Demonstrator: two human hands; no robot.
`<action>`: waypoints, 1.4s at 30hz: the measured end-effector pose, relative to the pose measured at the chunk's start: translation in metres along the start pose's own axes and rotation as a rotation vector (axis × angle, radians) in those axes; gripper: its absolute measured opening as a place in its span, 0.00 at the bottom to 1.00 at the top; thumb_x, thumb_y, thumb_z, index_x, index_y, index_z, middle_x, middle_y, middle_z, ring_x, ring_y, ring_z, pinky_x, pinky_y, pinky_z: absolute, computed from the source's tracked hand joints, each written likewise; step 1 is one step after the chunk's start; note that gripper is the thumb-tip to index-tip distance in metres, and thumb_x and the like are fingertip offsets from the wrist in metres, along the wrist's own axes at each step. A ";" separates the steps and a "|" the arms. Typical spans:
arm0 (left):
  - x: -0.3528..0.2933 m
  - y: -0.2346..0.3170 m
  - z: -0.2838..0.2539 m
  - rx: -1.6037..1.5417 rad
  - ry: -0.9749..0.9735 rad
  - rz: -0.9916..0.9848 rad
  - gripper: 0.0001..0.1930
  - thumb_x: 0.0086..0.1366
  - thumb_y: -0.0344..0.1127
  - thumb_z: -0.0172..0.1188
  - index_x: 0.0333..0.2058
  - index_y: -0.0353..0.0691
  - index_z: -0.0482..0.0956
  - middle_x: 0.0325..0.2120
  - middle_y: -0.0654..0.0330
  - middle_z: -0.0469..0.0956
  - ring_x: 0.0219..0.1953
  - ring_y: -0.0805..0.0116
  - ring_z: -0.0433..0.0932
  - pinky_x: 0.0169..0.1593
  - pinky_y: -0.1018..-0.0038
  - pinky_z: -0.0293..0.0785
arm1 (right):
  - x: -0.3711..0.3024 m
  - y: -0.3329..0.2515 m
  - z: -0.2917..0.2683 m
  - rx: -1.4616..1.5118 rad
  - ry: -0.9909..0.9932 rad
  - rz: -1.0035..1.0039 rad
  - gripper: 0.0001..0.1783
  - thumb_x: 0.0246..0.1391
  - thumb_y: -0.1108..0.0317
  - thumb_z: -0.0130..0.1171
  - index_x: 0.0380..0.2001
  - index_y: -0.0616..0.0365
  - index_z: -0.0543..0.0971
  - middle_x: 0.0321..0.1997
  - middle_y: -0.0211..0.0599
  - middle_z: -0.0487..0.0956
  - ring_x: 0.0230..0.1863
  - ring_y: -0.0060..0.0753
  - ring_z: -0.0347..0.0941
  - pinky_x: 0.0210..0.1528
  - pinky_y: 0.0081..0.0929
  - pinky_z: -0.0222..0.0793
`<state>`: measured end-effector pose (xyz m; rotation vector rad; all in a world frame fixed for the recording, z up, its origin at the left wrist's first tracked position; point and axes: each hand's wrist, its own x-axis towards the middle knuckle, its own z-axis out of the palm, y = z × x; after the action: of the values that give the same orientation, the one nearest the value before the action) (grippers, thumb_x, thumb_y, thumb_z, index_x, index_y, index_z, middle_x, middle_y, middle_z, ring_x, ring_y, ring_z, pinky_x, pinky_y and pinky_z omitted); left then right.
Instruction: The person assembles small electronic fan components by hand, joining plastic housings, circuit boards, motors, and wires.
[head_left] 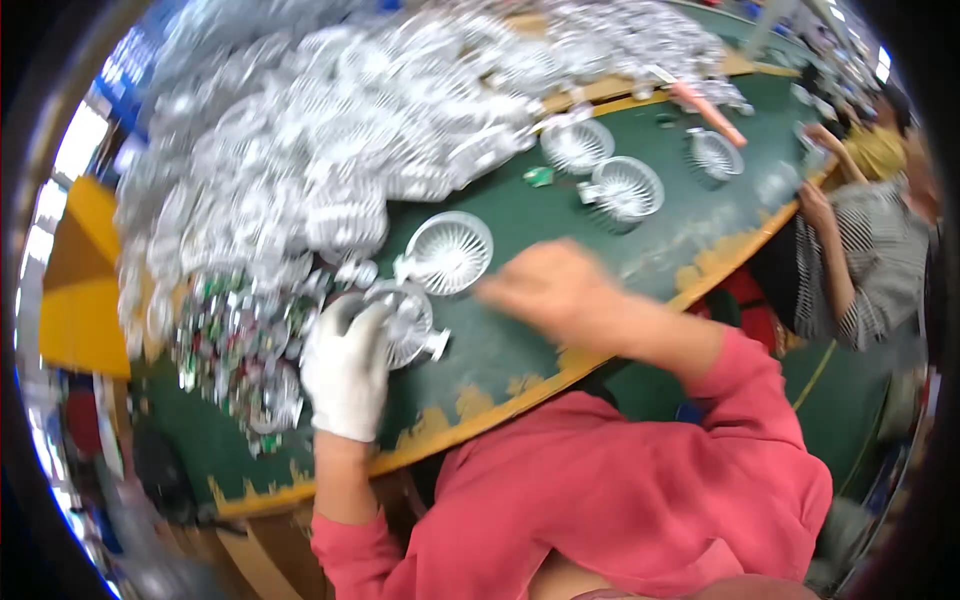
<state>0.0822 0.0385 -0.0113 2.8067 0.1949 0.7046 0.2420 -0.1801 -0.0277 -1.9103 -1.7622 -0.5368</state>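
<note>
My left hand (pixel 347 375), in a white glove with the thumb and fingertips bare, grips the left edge of a clear round plastic grille (pixel 408 327) with a small clip-like stem pointing right. Just beyond it lies another clear grille (pixel 450 253) with radial ribs, its stem toward the left hand. My right hand (pixel 556 288) is bare and hovers over the table to the right of that grille. Its fingers look curled but are smeared by motion, so what they hold, if anything, cannot be made out.
A large heap of clear plastic grilles (pixel 400 90) covers the table's far left. Small mixed parts (pixel 235 345) with green bits lie left of my glove. More grilles (pixel 625 190) and an orange-handled tool (pixel 710 112) lie to the right. A co-worker (pixel 850 230) sits at the right edge.
</note>
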 end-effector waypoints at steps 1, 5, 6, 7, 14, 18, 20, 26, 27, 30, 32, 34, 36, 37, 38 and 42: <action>0.012 -0.007 0.005 0.089 -0.073 0.021 0.11 0.55 0.31 0.58 0.38 0.50 0.80 0.40 0.55 0.74 0.42 0.53 0.73 0.43 0.64 0.70 | 0.006 -0.005 0.014 0.043 -0.069 -0.006 0.19 0.45 0.69 0.54 0.44 0.51 0.75 0.30 0.32 0.72 0.33 0.37 0.71 0.35 0.35 0.66; 0.018 -0.023 0.018 0.286 -0.145 0.055 0.12 0.49 0.34 0.61 0.35 0.56 0.81 0.38 0.57 0.72 0.44 0.54 0.70 0.45 0.59 0.67 | 0.028 -0.014 0.073 0.100 0.072 -0.150 0.16 0.46 0.67 0.51 0.41 0.52 0.75 0.35 0.34 0.69 0.37 0.35 0.69 0.35 0.32 0.65; 0.018 -0.023 0.017 0.303 -0.184 0.040 0.12 0.47 0.34 0.63 0.34 0.53 0.81 0.37 0.57 0.72 0.45 0.54 0.69 0.46 0.59 0.65 | 0.028 -0.014 0.077 0.093 0.041 -0.151 0.14 0.46 0.66 0.51 0.39 0.52 0.75 0.36 0.34 0.69 0.39 0.34 0.68 0.37 0.31 0.64; 0.018 -0.019 0.015 0.274 -0.205 0.069 0.11 0.45 0.34 0.65 0.31 0.49 0.80 0.37 0.57 0.72 0.45 0.54 0.69 0.48 0.58 0.64 | 0.029 -0.016 0.078 0.103 0.006 -0.156 0.13 0.46 0.66 0.51 0.37 0.52 0.75 0.36 0.34 0.69 0.40 0.34 0.68 0.38 0.30 0.63; 0.027 -0.016 0.021 0.246 -0.248 0.161 0.11 0.42 0.35 0.66 0.28 0.47 0.78 0.38 0.57 0.73 0.46 0.55 0.69 0.52 0.59 0.61 | 0.021 -0.010 0.073 0.115 0.084 -0.202 0.05 0.43 0.64 0.52 0.25 0.51 0.73 0.32 0.33 0.69 0.40 0.34 0.67 0.41 0.34 0.59; 0.031 -0.015 0.013 0.205 -0.255 0.199 0.12 0.43 0.34 0.66 0.29 0.46 0.77 0.39 0.57 0.73 0.46 0.54 0.69 0.52 0.59 0.61 | 0.019 -0.012 0.065 0.161 0.033 -0.231 0.06 0.41 0.64 0.55 0.21 0.54 0.72 0.36 0.33 0.70 0.44 0.35 0.67 0.48 0.36 0.61; 0.030 -0.023 0.010 -0.029 -0.057 0.137 0.11 0.43 0.31 0.66 0.27 0.41 0.74 0.40 0.56 0.74 0.41 0.54 0.72 0.46 0.62 0.67 | 0.016 -0.013 0.060 0.268 0.019 -0.222 0.07 0.42 0.65 0.57 0.22 0.55 0.72 0.36 0.34 0.71 0.43 0.35 0.68 0.48 0.35 0.62; 0.035 -0.027 -0.033 -0.846 0.603 -0.270 0.08 0.66 0.33 0.49 0.41 0.35 0.65 0.33 0.57 0.73 0.36 0.68 0.74 0.43 0.74 0.70 | 0.014 -0.006 0.038 1.277 -0.199 0.409 0.06 0.55 0.66 0.56 0.32 0.57 0.74 0.36 0.31 0.75 0.38 0.30 0.73 0.41 0.30 0.68; 0.037 -0.016 -0.041 -0.849 0.599 -0.269 0.08 0.66 0.33 0.49 0.41 0.35 0.65 0.33 0.57 0.73 0.36 0.68 0.74 0.43 0.74 0.70 | 0.012 0.000 0.043 1.604 -0.035 0.598 0.07 0.59 0.66 0.53 0.35 0.57 0.74 0.36 0.29 0.76 0.37 0.27 0.73 0.40 0.28 0.69; 0.030 -0.002 -0.048 -0.982 0.813 -0.368 0.11 0.68 0.39 0.48 0.41 0.37 0.65 0.28 0.62 0.69 0.28 0.74 0.68 0.32 0.80 0.65 | 0.021 0.015 0.040 2.129 0.228 0.845 0.08 0.61 0.63 0.52 0.39 0.55 0.73 0.38 0.27 0.76 0.39 0.23 0.73 0.44 0.28 0.70; 0.013 0.005 -0.051 -1.037 0.701 -0.402 0.11 0.67 0.40 0.49 0.41 0.38 0.65 0.28 0.63 0.68 0.26 0.77 0.66 0.29 0.82 0.62 | 0.024 0.018 0.040 2.167 0.228 0.859 0.08 0.61 0.63 0.52 0.39 0.55 0.73 0.37 0.26 0.76 0.39 0.23 0.73 0.45 0.28 0.71; -0.001 0.015 -0.043 -1.048 0.627 -0.434 0.12 0.67 0.42 0.50 0.42 0.41 0.66 0.27 0.66 0.66 0.21 0.83 0.59 0.20 0.86 0.50 | 0.024 0.018 0.046 2.204 0.239 0.819 0.08 0.59 0.64 0.54 0.38 0.54 0.73 0.37 0.25 0.76 0.39 0.22 0.73 0.46 0.29 0.71; 0.001 0.037 -0.037 -1.028 0.578 -0.496 0.10 0.65 0.39 0.51 0.39 0.40 0.65 0.25 0.67 0.66 0.19 0.83 0.59 0.20 0.85 0.51 | 0.015 0.026 0.041 1.889 0.272 0.843 0.05 0.57 0.67 0.56 0.36 0.54 0.74 0.35 0.24 0.76 0.37 0.20 0.73 0.39 0.26 0.72; -0.002 0.043 -0.038 -0.982 0.483 -0.520 0.09 0.65 0.37 0.52 0.39 0.40 0.65 0.25 0.67 0.66 0.20 0.83 0.60 0.20 0.85 0.52 | 0.011 0.028 0.034 1.849 0.345 0.841 0.04 0.56 0.68 0.56 0.35 0.54 0.74 0.34 0.24 0.76 0.36 0.19 0.72 0.39 0.24 0.71; -0.010 0.044 -0.041 -0.952 0.437 -0.547 0.09 0.63 0.34 0.54 0.39 0.40 0.66 0.24 0.67 0.66 0.20 0.82 0.61 0.20 0.85 0.54 | 0.012 0.031 0.027 1.888 0.305 0.812 0.05 0.57 0.69 0.55 0.36 0.55 0.74 0.35 0.24 0.76 0.36 0.19 0.72 0.41 0.23 0.70; -0.044 0.037 -0.032 -0.862 0.341 -0.528 0.12 0.57 0.23 0.60 0.37 0.39 0.67 0.25 0.65 0.69 0.23 0.82 0.67 0.26 0.85 0.63 | 0.008 0.009 -0.011 1.585 0.099 0.746 0.04 0.58 0.70 0.52 0.32 0.59 0.73 0.33 0.24 0.73 0.35 0.18 0.68 0.40 0.19 0.65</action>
<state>0.0311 0.0013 0.0059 1.7103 0.5206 0.8550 0.2517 -0.1802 -0.0149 -1.0589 -0.6809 0.8160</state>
